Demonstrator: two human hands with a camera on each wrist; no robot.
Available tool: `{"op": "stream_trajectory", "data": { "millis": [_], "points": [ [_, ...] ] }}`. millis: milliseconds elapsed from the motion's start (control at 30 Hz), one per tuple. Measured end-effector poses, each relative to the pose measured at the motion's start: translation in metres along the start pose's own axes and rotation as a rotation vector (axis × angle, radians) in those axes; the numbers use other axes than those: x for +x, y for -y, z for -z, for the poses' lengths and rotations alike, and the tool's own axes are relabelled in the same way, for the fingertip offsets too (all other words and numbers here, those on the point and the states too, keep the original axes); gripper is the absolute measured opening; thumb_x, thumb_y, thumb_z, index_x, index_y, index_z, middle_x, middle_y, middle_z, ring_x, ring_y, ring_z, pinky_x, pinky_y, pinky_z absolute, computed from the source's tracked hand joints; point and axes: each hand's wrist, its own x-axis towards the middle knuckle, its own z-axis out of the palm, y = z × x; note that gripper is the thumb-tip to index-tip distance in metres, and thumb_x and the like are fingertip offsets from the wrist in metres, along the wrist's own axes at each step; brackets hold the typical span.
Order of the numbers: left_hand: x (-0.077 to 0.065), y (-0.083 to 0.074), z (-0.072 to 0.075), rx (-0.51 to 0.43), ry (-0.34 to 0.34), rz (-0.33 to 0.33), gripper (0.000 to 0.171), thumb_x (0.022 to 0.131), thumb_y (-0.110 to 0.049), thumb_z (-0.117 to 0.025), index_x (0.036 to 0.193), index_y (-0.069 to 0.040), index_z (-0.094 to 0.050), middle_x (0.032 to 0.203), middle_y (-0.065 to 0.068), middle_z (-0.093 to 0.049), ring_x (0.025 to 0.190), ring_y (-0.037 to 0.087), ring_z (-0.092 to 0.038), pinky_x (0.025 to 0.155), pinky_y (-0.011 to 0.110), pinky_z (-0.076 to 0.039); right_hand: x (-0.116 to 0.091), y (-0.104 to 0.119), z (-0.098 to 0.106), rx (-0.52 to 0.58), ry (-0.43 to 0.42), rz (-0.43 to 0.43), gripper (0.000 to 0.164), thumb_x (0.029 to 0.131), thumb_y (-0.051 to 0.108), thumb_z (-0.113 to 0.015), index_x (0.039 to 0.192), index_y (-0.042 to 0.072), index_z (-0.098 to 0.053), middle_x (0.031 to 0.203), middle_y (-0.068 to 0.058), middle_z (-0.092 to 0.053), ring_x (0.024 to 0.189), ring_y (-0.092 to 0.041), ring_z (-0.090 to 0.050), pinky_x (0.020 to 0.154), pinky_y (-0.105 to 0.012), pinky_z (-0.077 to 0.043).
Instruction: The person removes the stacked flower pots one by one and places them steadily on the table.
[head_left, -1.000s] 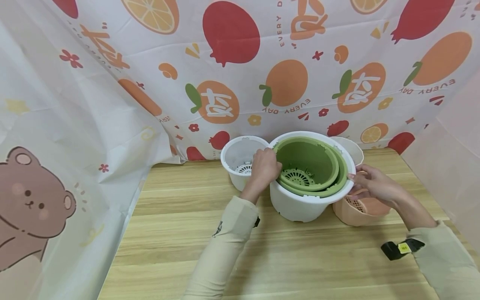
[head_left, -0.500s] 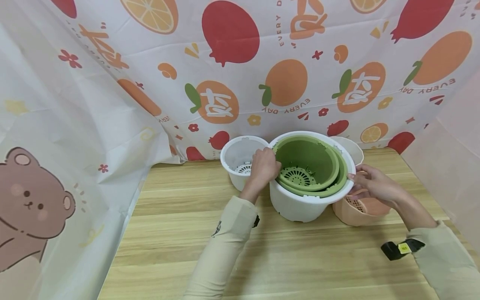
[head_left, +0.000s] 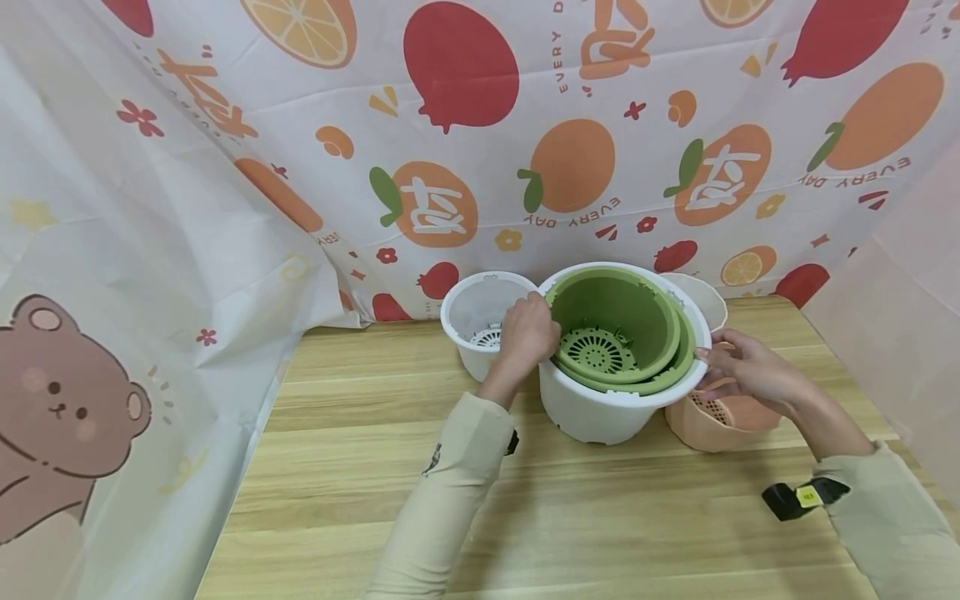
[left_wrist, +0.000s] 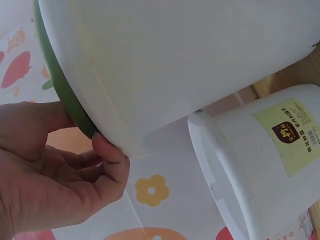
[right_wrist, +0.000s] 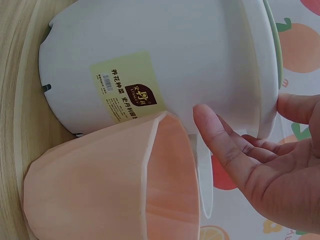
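A large white flower pot [head_left: 600, 412] stands on the table with two green flower pots nested in it. The inner green pot [head_left: 611, 300] sits tilted inside the outer green pot [head_left: 684, 354]. My left hand [head_left: 528, 329] pinches a green rim [left_wrist: 65, 92] at the left side, its fingertips beside the white rim; which green pot it grips is hard to tell. On the other side my right hand [head_left: 750, 367] holds the large white pot's rim, thumb on the edge and fingers beneath the lip [right_wrist: 267, 107].
A smaller white pot [head_left: 476, 364] stands on the left, near the left hand. To the right are a peach-coloured pot [head_left: 720, 433] under the right hand and a white pot [head_left: 708, 300] behind it. Printed cloth [head_left: 573, 167] hangs behind the wooden table [head_left: 360, 467].
The inner green pot has tipped slightly, its far rim rising a little. My left hand has shifted slightly up. The right hand and the white pot have stayed in place.
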Motion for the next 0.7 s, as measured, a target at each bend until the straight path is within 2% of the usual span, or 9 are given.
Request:
{"op": "stream_trajectory", "data": {
  "millis": [300,700],
  "points": [
    [-0.0002,-0.0007,0.0031,-0.019,-0.004,-0.01,0.028,0.087,-0.008,-0.051,0.11,0.007,-0.048,0.093,0.015,-0.057,0.086,0.028,-0.057,0.076,0.036,-0.05,0.0009,-0.0007,-0.0014,-0.007,-0.013,-0.018,0.043,0.097,0.016,-0.044,0.122,-0.011,-0.022,0.09,-0.01,-0.061,0.08,-0.025,-0.064,0.073,-0.045,-0.055],
    [0.0009,0.0,0.0051,-0.096,0.046,-0.014,0.043,0.088,-0.008,-0.048,0.125,0.01,-0.038,0.104,0.021,-0.058,0.092,0.031,-0.057,0.079,0.038,-0.05,-0.0002,0.0017,-0.0006,0.007,-0.008,-0.01,0.041,0.098,0.013,-0.042,0.121,-0.013,-0.021,0.088,-0.009,-0.061,0.078,-0.024,-0.064,0.071,-0.043,-0.056]
  ]
}}
